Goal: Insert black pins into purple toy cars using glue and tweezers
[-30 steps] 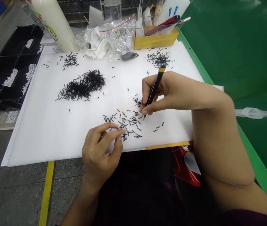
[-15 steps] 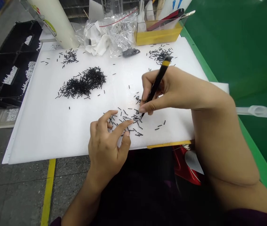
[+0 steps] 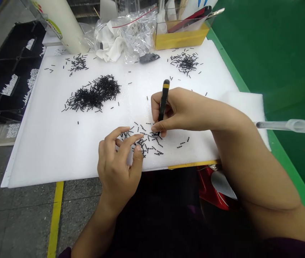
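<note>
Right hand [image 3: 165, 111]: fingers closed round black tool [image 3: 164, 102], now steeper, so aimed straighter down at loose black pieces [image 3: 150, 148] beneath; contact unclear. Left hand [image 3: 118, 157]: drawn back slightly, thumb and forefinger parted beside them.

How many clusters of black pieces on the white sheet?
4 visible: far-left cluster, far-right cluster, dense two-lobed pile left of centre, and a loose spread partly covered by the left hand. The right hand may hide more.
</note>
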A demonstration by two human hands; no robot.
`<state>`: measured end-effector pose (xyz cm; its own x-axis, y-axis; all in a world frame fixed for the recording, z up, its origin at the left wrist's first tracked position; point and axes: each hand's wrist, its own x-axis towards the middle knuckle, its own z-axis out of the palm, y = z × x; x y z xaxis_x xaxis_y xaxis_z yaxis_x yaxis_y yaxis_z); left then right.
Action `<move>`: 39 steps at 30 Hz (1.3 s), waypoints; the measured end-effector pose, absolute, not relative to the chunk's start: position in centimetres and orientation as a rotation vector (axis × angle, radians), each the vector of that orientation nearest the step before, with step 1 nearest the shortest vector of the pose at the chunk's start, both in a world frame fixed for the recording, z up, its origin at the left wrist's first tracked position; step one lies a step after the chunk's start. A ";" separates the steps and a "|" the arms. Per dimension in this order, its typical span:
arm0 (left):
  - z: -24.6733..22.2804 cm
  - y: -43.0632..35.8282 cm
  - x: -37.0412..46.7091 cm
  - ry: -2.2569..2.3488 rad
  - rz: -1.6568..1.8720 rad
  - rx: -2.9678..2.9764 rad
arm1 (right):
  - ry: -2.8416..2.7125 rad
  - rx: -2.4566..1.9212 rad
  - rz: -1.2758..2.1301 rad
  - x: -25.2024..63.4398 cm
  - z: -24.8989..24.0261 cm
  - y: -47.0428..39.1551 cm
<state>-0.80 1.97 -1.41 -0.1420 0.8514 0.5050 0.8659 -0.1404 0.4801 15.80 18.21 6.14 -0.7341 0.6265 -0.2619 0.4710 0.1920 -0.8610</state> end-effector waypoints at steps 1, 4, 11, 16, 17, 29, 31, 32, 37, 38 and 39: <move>-1.4 2.0 -0.8 -2.043 -1.169 -2.047 | -2.310 -1.051 1.581 15.9 6.2 18.2; -1.5 2.0 -0.8 -2.035 -1.161 -2.047 | -2.299 -1.021 1.599 16.1 6.3 18.2; -1.6 2.0 -0.7 -2.028 -1.150 -2.030 | -2.273 -1.083 1.571 16.3 6.1 18.4; -1.6 2.0 -0.8 -2.025 -1.139 -2.036 | -2.307 -1.061 1.582 16.0 5.9 18.3; -1.6 2.0 -0.8 -2.025 -1.140 -2.035 | -2.301 -1.062 1.590 16.1 6.0 18.3; -1.4 2.1 -0.8 -2.017 -1.132 -2.043 | -2.404 -1.033 1.606 16.4 6.2 18.2; -1.5 2.1 -0.8 -2.008 -1.137 -2.041 | -2.412 -1.040 1.611 16.3 6.3 18.2; -1.5 2.1 -0.8 -2.008 -1.136 -2.040 | -2.414 -1.040 1.615 16.3 6.3 18.2; -1.5 2.1 -0.8 -2.013 -1.128 -2.034 | -2.400 -1.018 1.625 16.1 6.2 18.1; -1.5 2.0 -0.8 -2.014 -1.129 -2.032 | -2.394 -1.010 1.632 16.2 6.2 18.1; -1.5 2.0 -0.8 -2.014 -1.131 -2.029 | -2.388 -1.002 1.638 16.2 6.2 18.1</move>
